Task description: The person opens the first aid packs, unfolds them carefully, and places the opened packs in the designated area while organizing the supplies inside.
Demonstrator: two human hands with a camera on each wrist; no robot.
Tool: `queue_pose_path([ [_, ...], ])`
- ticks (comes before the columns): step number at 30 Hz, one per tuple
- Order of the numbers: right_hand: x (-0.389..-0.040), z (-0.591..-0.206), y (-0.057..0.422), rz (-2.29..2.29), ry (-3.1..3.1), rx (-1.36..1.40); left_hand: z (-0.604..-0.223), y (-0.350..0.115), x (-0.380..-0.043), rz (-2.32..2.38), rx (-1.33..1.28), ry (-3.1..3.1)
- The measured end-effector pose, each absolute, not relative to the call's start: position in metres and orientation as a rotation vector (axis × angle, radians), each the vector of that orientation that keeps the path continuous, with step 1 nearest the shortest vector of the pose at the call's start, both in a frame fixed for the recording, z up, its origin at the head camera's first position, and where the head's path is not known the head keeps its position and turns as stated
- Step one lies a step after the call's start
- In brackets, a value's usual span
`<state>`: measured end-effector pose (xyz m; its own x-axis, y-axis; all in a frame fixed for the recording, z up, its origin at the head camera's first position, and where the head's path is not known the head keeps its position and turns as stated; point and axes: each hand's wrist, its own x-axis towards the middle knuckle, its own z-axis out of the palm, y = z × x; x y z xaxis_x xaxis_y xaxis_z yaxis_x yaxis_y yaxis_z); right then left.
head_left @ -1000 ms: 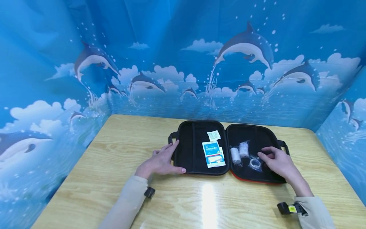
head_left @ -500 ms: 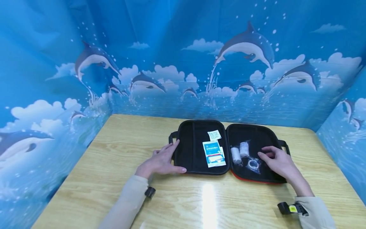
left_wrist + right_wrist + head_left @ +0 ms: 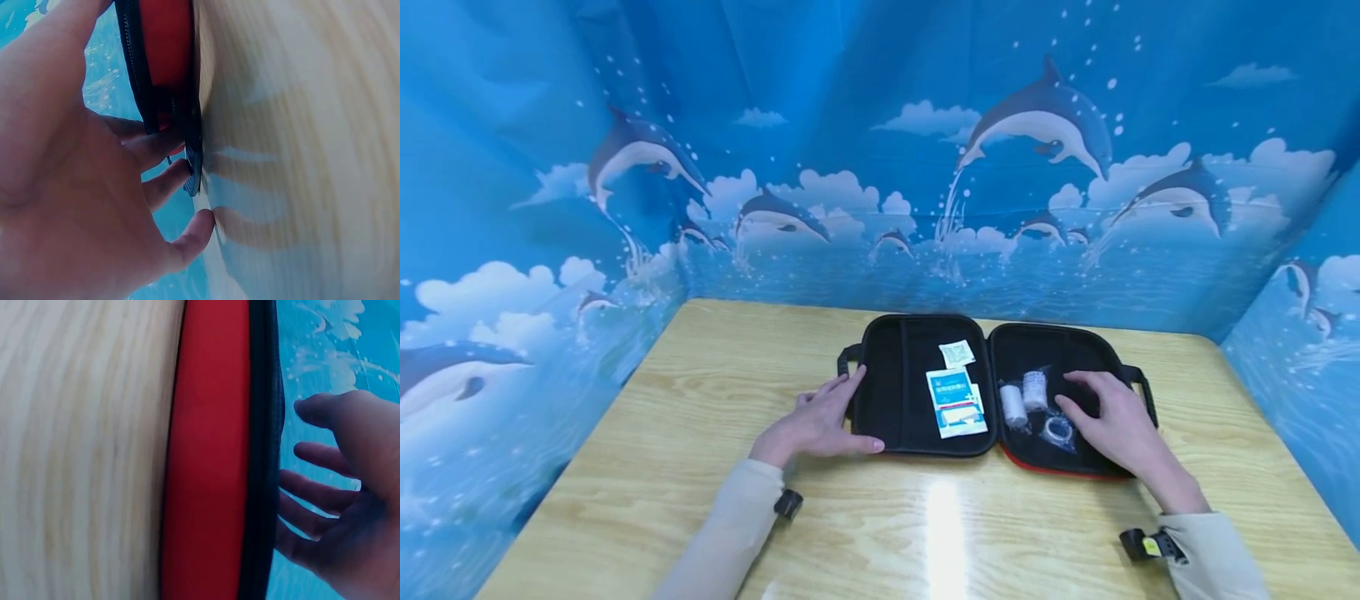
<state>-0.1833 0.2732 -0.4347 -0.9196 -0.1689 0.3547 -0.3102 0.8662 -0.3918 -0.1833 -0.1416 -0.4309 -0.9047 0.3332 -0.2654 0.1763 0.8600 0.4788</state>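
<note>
A black-lined case with a red shell (image 3: 880, 392) lies unfolded on the table. My left hand (image 3: 820, 421) rests along its left edge, thumb and fingers spread; in the left wrist view, the fingers (image 3: 159, 147) reach around the side by the strap handle. Over the right half hovers my right hand (image 3: 1120, 429), its fingers loosely bent and parted, holding nothing. Just left of its thumb lies a clear-wrapped white ring-shaped roll (image 3: 1058, 430). Beside that are two white wrapped rolls, one nearer the hinge (image 3: 1013, 407) and another roll (image 3: 1034, 390).
In the left half sit a blue-and-white packet (image 3: 957, 404) with a pale packet partly under it, and a small white-green sachet (image 3: 957, 354). A handle (image 3: 1142, 392) sticks out at the case's right. The wooden table (image 3: 715, 358) meets a dolphin-print curtain (image 3: 820, 125) behind.
The ring-shaped roll has shifted slightly left and turned. My right hand has moved left, and its thumb and fingers have spread wider. The left hand stays at the case edge.
</note>
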Motion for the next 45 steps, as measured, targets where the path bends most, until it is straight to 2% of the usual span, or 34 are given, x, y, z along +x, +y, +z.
queue_pose_path([
  [10, -0.178, -0.425, 0.242, 0.651, -2.705, 0.528, -0.431, -0.143, -0.181, 0.641, 0.436, 2.679],
  [21, -0.174, -0.425, 0.227, 0.617, -2.776, 0.582, -0.430, -0.146, -0.181, 0.741, 0.415, 2.687],
  [29, -0.160, -0.427, 0.243, 0.585, -2.792, 0.532, -0.423, -0.135, -0.182, 0.756, 0.414, 2.903],
  [45, -0.139, -0.434, 0.310, 0.780, -2.858, 0.322, -0.410, -0.068, -0.186, 0.796, 0.539, 2.947],
])
